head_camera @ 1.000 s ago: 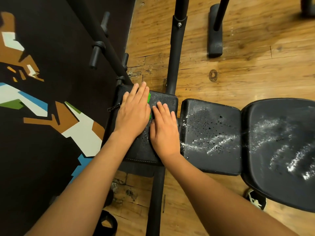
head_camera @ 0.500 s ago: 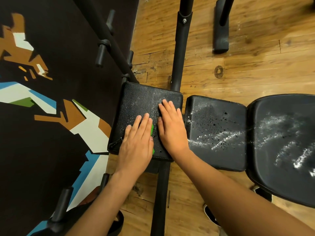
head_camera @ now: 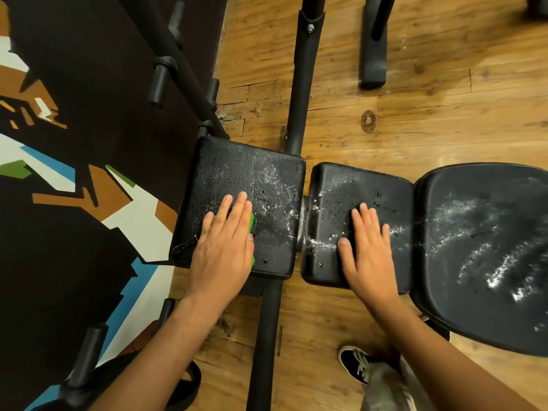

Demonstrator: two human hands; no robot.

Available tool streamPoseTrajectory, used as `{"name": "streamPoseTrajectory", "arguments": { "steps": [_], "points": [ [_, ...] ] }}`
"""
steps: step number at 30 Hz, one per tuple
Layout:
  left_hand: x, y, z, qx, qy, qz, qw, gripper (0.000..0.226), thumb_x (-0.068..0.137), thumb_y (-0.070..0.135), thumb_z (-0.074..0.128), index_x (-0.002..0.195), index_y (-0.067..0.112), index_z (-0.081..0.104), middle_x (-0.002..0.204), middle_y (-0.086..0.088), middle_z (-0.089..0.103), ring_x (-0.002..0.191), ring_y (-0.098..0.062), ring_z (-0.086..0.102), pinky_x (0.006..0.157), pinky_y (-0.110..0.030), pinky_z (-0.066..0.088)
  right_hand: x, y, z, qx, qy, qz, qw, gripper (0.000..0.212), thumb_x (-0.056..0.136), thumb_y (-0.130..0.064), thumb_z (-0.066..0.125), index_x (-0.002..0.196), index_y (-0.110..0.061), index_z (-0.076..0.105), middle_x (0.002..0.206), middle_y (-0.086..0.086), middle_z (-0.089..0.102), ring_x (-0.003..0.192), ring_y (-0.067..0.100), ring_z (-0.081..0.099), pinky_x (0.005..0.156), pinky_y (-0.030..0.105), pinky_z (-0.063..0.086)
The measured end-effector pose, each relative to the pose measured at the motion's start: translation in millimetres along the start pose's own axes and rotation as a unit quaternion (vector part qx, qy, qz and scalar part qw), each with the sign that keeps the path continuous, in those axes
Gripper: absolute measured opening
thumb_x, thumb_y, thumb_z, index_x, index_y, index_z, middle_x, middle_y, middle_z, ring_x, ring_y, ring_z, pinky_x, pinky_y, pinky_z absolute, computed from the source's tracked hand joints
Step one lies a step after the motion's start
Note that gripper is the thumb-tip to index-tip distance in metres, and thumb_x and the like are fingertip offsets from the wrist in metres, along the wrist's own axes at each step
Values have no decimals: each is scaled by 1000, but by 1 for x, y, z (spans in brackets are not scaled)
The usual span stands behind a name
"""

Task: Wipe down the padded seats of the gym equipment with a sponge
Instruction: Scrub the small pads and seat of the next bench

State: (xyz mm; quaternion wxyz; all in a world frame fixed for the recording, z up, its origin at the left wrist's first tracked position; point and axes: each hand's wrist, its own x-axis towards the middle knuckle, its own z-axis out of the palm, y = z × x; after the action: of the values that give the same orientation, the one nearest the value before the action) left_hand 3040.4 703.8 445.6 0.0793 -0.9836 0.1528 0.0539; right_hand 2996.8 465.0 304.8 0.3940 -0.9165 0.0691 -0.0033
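Flat-palmed, the left grip [head_camera: 222,250] presses the green sponge [head_camera: 252,222] down on the small square pad [head_camera: 237,167], fingers straight and close together, nothing curled round it; so it's released, just pushing. The sponge sits on the near right part of that pad, almost all of it under the palm.

What's different from half a second ago: the right grip [head_camera: 369,253] was on the small pad right next to the left one; now it lies on the middle pad [head_camera: 355,185], fingers straight, holding nothing, well apart from the left. The left grip and sponge are about where they were then, near the pad's front edge; a second ago they were up at the far edge.

Foamy white streaks and droplets show on the small pad, the middle pad and the big seat [head_camera: 489,292] to the right.

Hard to see: only two slivers of green peek out past the left grip, so I can't tell the sponge's shape; the big seat runs off the right edge; a black shoe [head_camera: 353,363] on the wood floor [head_camera: 415,114] is partly covered by the right forearm; the black upright bar [head_camera: 299,84] is cut off at the top.
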Motion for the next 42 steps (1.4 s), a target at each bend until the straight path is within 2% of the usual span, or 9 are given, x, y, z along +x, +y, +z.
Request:
{"name": "streamPoseTrajectory", "arguments": {
  "steps": [6,10,16,19,25,30,36,42],
  "points": [
    [8,0,1,2,-3,11,1000,58,103,28,28,158,10,29,167,-5,22,155,-25,15,123,-47,16,-4,10,9,-24,9,-10,1000,64,105,-39,31,161,-9,25,169,5,14,158,18,3,128,40,0],
    [28,2,-4,0,1,20,1000,56,103,27,27,156,8,31,166,-7,24,154,-26,17,123,-46,15,-4,13,10,-24,12,-15,1000,64,105,-39,31,160,-9,26,169,4,15,158,19,4,128,41,1],
    [108,1,-15,-6,1,-8,1000,55,106,23,36,158,8,27,168,-7,19,155,-25,12,125,-48,14,-4,14,9,-27,17,-21,999,63,105,-40,31,160,-9,26,169,5,16,158,18,3,128,44,4],
    [98,1,-15,-9,2,-7,1000,56,105,23,37,158,8,27,168,-7,19,155,-24,13,125,-48,17,-3,14,10,-22,16,-20,999,64,104,-40,31,160,-8,28,169,6,18,158,20,5,128,43,4],
    [20,7,-8,-21,-5,-2,1000,55,105,22,36,158,8,28,167,-7,21,155,-25,15,123,-50,20,-4,15,10,-29,12,-20,999,64,104,-39,31,160,-8,27,169,7,18,158,21,6,128,44,4],
    [60,5,-11,-3,-6,21,1000,54,105,23,38,156,7,31,165,-9,25,154,-27,19,123,-50,21,-3,16,10,-36,13,-24,999,64,104,-39,30,160,-8,25,169,5,15,158,21,6,128,43,4],
    [119,10,-9,3,15,1,1000,54,105,24,36,156,7,31,166,-8,22,155,-26,15,124,-48,17,-3,16,12,-29,20,-26,999,64,104,-39,31,160,-8,26,169,6,17,158,21,7,128,47,8],
    [112,7,-7,-3,17,9,1000,55,106,24,36,158,7,27,168,-7,18,155,-24,12,125,-47,16,-4,17,14,-20,22,-26,999,64,104,-39,30,160,-8,27,169,5,17,158,22,8,128,45,6]
  ]
}}
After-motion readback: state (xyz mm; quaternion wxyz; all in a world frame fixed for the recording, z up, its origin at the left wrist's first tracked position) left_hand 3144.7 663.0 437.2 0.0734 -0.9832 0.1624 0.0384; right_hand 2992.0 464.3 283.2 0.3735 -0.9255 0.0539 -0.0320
